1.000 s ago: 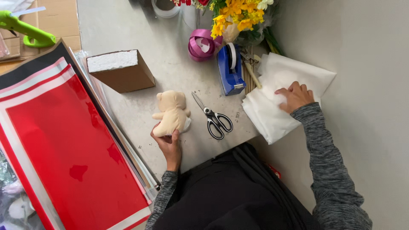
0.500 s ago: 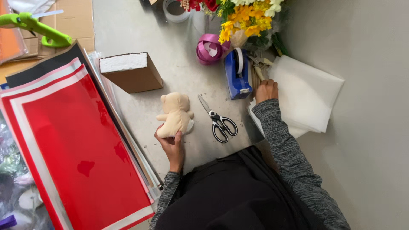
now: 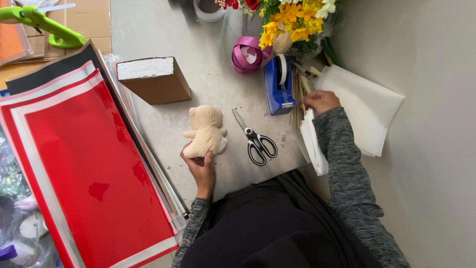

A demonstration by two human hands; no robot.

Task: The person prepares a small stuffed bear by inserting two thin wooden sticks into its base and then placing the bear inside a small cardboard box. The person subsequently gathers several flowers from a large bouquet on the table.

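foam block [image 3: 145, 68] in brown box [image 3: 157, 85] — upright

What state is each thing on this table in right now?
Left hand: gripping the toy bear.
Toy bear: lying flat.
Right hand: on the wooden sticks.
Scissors: closed, untouched.
Brown box: open-topped, holding white foam.

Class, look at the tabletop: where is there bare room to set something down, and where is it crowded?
Bare grey table lies between the brown box and the pink ribbon roll, and between the scissors and the blue tape dispenser. It is crowded by the flowers, wooden sticks and white paper near the right hand.
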